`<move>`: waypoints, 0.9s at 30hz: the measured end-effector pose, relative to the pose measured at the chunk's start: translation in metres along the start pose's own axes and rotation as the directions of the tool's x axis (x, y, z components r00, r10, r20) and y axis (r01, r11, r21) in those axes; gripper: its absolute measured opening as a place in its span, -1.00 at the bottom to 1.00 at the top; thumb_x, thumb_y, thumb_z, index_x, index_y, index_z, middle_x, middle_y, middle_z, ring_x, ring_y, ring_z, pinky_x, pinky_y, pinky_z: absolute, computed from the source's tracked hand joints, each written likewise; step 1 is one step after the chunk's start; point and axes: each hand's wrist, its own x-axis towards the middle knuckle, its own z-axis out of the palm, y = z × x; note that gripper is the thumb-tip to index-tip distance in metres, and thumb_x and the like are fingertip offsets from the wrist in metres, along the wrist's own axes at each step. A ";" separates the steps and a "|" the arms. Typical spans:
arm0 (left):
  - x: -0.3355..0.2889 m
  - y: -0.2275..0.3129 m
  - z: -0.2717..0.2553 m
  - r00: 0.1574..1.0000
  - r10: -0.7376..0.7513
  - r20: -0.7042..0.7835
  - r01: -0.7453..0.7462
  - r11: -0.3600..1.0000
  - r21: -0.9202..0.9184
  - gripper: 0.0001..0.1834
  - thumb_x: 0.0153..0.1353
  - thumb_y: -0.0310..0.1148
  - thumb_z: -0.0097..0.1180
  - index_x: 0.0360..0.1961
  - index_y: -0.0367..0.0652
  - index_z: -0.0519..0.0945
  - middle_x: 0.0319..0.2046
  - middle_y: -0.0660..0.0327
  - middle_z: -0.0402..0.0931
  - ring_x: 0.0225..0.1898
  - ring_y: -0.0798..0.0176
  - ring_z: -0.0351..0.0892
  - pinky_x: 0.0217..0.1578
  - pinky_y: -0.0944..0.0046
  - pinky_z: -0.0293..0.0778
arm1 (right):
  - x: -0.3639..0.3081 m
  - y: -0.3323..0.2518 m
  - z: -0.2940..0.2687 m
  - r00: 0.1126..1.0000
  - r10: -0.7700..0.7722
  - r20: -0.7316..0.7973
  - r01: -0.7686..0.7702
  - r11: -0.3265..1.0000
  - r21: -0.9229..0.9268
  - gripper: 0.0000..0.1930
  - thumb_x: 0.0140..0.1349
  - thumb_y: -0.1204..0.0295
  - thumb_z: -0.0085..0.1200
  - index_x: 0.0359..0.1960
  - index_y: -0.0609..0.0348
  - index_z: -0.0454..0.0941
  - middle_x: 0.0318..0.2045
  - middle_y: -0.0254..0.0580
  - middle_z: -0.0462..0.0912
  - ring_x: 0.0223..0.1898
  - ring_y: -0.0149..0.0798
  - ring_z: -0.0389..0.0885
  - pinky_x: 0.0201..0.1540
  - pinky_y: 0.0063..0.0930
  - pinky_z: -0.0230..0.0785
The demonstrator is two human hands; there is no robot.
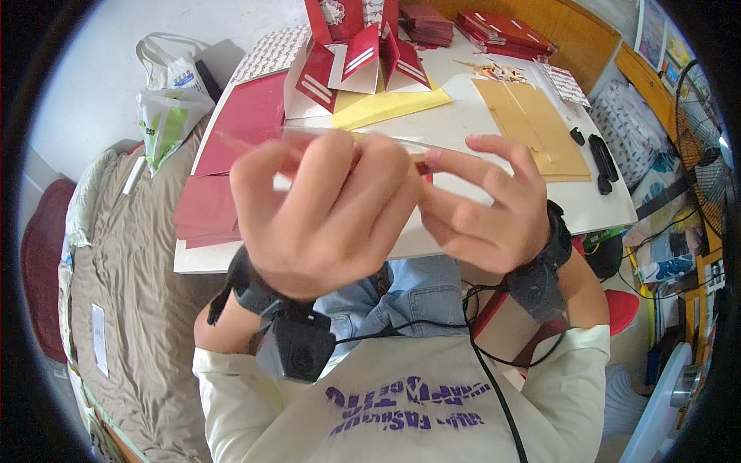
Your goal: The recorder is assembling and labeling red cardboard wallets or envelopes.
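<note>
Both my hands are raised over the near side of the white table, close together and partly blurred. My left hand (pixel 328 212) is closed, its back toward me, with the fingers curled around something mostly hidden; a bit of red shows between them. My right hand (pixel 494 204) meets it from the right, fingers bent and their tips at a small brownish piece (pixel 421 167) between the hands. I cannot make out what this piece is. Behind my hands runs a thin, pale edge, too blurred to identify. Red sheets (pixel 207 204) lie left of my left hand.
Folded red-and-white cards (pixel 359 58) stand on a yellow sheet (pixel 421 102) at the back. Farther right are red stacks (pixel 505 35), small loose pieces (pixel 500 72), tan boards (pixel 532 127) and black items (pixel 601 158). A bed (pixel 154 270) stands left; a fan (pixel 702 147) stands right.
</note>
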 end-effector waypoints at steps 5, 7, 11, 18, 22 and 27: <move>-0.012 -0.002 -0.030 0.997 0.053 0.055 -0.057 0.996 0.071 -0.76 -0.26 -0.36 0.12 -0.43 0.07 0.63 -0.42 0.53 0.46 -0.37 0.41 0.36 -0.30 0.29 0.10 | 0.002 -0.013 -0.012 0.990 -0.141 0.029 0.143 0.988 -0.055 -0.86 -0.02 0.32 0.12 -0.40 0.00 0.53 -0.26 -0.54 0.59 -0.06 -0.37 0.55 -0.02 -0.27 0.41; -0.016 -0.002 -0.032 0.999 0.053 0.005 -0.053 0.995 0.085 -0.73 -0.27 -0.35 0.13 -0.40 0.07 0.65 -0.42 0.53 0.45 -0.37 0.41 0.34 -0.31 0.30 0.08 | 0.006 -0.019 -0.016 0.992 -0.127 0.013 0.128 0.990 -0.064 -0.86 0.00 0.31 0.11 -0.39 -0.01 0.53 -0.26 -0.54 0.59 -0.06 -0.37 0.55 -0.01 -0.27 0.41; -0.027 0.004 -0.042 1.000 0.017 0.012 -0.017 1.000 0.011 -0.64 -0.26 -0.34 0.17 -0.30 0.03 0.70 -0.41 0.49 0.45 -0.34 0.41 0.34 -0.29 0.29 0.09 | 0.003 -0.030 -0.024 0.985 -0.162 0.066 0.169 0.980 -0.108 -0.88 0.04 0.35 0.16 -0.41 -0.11 0.45 -0.24 -0.63 0.58 -0.03 -0.38 0.55 -0.03 -0.21 0.43; -0.056 0.029 -0.031 0.991 -0.064 0.121 0.080 0.987 -0.139 -0.72 -0.08 -0.34 0.19 -0.25 -0.02 0.69 -0.38 0.41 0.54 -0.36 0.43 0.50 -0.31 0.32 0.20 | -0.020 -0.031 -0.013 0.953 -0.236 0.188 0.256 0.962 -0.090 -0.92 0.12 0.27 0.05 -0.41 -0.10 0.50 -0.26 -0.54 0.59 -0.06 -0.43 0.54 0.03 -0.26 0.40; -0.069 0.040 -0.021 0.977 -0.026 0.212 0.069 0.977 -0.200 -0.73 -0.07 -0.39 0.18 -0.26 -0.07 0.68 -0.37 0.38 0.54 -0.36 0.40 0.51 -0.35 0.36 0.31 | -0.041 -0.038 0.000 0.940 -0.217 0.262 0.247 0.965 -0.086 -0.91 0.11 0.26 0.06 -0.42 -0.09 0.51 -0.25 -0.53 0.59 -0.02 -0.42 0.51 0.04 -0.27 0.39; -0.074 0.040 -0.004 0.953 0.065 0.296 0.042 0.939 -0.342 -0.62 -0.11 -0.41 0.19 -0.16 -0.16 0.65 -0.31 0.29 0.52 -0.40 0.37 0.48 -0.49 0.38 0.30 | -0.055 -0.037 0.013 0.942 -0.177 0.284 0.196 0.980 -0.039 -0.87 0.06 0.28 0.05 -0.41 -0.01 0.55 -0.25 -0.40 0.54 -0.05 -0.32 0.47 0.09 -0.24 0.34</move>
